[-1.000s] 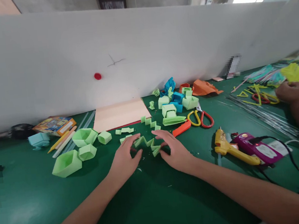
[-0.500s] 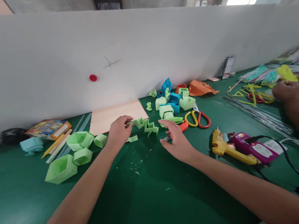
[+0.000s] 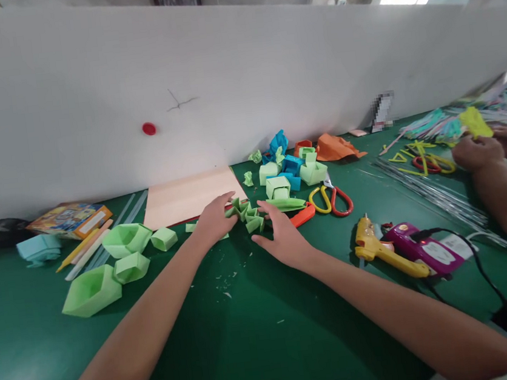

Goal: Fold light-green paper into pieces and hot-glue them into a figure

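A zigzag-folded light green paper strip [image 3: 250, 218] sits bunched on the green table between my hands. My left hand [image 3: 215, 222] has its thumb and curled fingers around the strip's left end, partly hiding it. At the strip's right end is my right hand [image 3: 284, 238], thumb and fingers spread apart with nothing held. Just beyond it lie a long green folded paper piece [image 3: 286, 204] and a cutter with an orange-red handle [image 3: 303, 215]. Behind my left hand a pale peach sheet [image 3: 185, 199] lies against the white partition.
Green paper boxes [image 3: 92, 292] and pencils [image 3: 81, 246] lie left. Green and blue folded pieces [image 3: 294, 166], scissors [image 3: 341, 201] and an orange sheet [image 3: 338, 147] are behind right. A yellow glue gun [image 3: 381, 248] rests by a purple corded unit [image 3: 429, 246]. Another person's hands [image 3: 478, 152] work far right.
My left hand has moved right, and the zigzag strip is bunched more tightly. My right hand has shifted slightly left and stays spread. The whole view has shifted a little.
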